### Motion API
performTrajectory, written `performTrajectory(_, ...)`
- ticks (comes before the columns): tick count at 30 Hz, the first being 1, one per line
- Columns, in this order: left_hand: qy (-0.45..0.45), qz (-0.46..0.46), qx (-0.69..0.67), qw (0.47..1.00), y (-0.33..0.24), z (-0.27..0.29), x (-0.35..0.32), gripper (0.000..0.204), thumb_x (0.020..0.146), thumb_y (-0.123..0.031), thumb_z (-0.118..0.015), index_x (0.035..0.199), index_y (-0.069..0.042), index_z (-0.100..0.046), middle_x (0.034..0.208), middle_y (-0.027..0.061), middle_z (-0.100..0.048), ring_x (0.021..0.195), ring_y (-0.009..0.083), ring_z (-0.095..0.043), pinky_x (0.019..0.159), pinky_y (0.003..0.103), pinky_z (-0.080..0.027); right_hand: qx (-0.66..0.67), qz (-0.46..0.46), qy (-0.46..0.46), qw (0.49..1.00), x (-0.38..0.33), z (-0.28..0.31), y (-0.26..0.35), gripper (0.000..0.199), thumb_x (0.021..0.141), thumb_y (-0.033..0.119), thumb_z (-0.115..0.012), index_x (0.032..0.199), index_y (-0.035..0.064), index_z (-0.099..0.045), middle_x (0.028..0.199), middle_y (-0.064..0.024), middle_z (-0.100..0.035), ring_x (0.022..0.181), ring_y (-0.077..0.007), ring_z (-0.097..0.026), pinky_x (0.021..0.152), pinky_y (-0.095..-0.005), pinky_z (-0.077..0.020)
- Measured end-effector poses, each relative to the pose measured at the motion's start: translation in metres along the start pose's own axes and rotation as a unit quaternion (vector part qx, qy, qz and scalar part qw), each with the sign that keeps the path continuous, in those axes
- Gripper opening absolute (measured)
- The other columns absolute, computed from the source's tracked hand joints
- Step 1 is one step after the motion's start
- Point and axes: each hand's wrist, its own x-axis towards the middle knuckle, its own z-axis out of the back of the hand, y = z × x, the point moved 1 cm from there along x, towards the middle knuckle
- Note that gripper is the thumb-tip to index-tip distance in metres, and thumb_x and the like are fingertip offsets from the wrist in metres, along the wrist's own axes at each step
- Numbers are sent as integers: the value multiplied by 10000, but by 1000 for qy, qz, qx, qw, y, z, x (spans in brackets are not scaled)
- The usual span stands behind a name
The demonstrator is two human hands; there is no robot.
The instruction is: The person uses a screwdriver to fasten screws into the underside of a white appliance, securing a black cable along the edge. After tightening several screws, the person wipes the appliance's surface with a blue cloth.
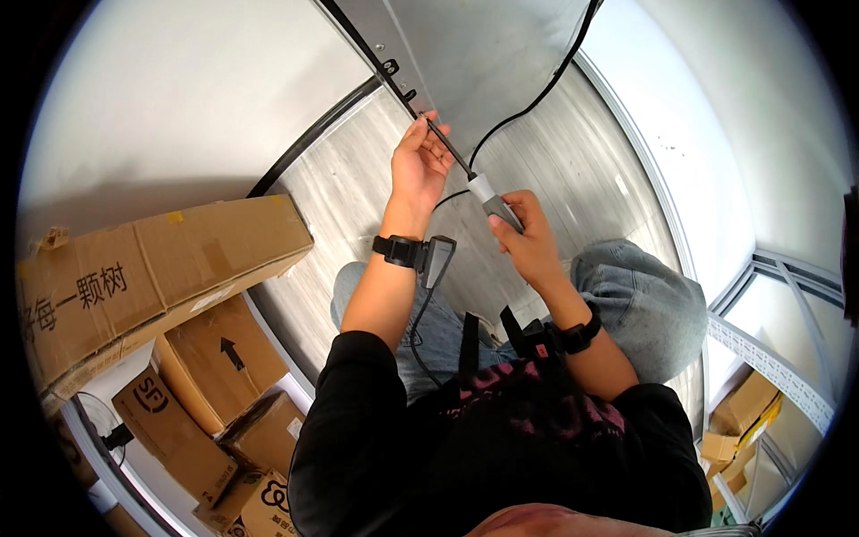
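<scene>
My right hand [530, 240] grips the grey and white handle of a screwdriver [482, 189]. Its dark shaft slants up and left to the lower edge of a grey metal panel [483, 54]. At the far end of the shaft, the thumb and fingertips of my left hand [422, 170] close around the tip, palm partly turned up. Whether a screw sits between those fingertips is too small to make out. Along the panel's edge, just beyond my left hand, are small black fittings [391, 67] and screw holes.
A black cable [528, 109] curves down across the wood-look floor [573, 161]. To the left, a long cardboard box [170, 268] lies above several other cartons [224, 358] on a shelf. A metal rack [769, 358] with boxes stands at the right. My knees flank the work.
</scene>
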Motion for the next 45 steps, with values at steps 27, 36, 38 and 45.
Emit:
performTrajectory(27, -1, 3, -22, 1000, -1, 2, 6, 188, 952, -200, -477, 1035, -90, -605, 811, 8, -652, 705, 98, -583, 610, 226, -444, -24, -20, -9, 999, 4, 5, 4, 265, 848, 155, -634, 1035, 60, -472, 779, -44, -571, 620, -94, -497, 544, -251, -394)
performTrajectory(36, -11, -10, 13, 1000, -1, 4, 7, 198, 953, -223, -485, 1009, -82, -612, 817, -4, -653, 739, 92, -592, 632, 227, -439, -96, -16, -28, 995, 3, -2, 18, 264, 842, 171, -630, 1012, 49, -471, 784, -91, -583, 700, -163, -536, 648, -309, -416)
performTrajectory(38, 4, 5, 5, 1000, -1, 7, 6, 224, 964, -231, -467, 1054, -75, -600, 842, 7, -655, 745, 98, -591, 641, 235, -448, -95, -10, -24, 995, 2, -3, 20, 260, 845, 175, -626, 1007, 47, -468, 782, -98, -581, 701, -165, -537, 650, -309, -416)
performTrajectory(45, 86, 29, 52, 995, -5, 2, -5, 316, 991, -234, -403, 1212, -43, -523, 951, 53, -645, 804, 151, -604, 694, 257, -490, 14, -93, 4, 996, 2, -5, 26, 255, 855, 179, -622, 1016, 42, -479, 779, -54, -588, 584, -130, -508, 525, -264, -399)
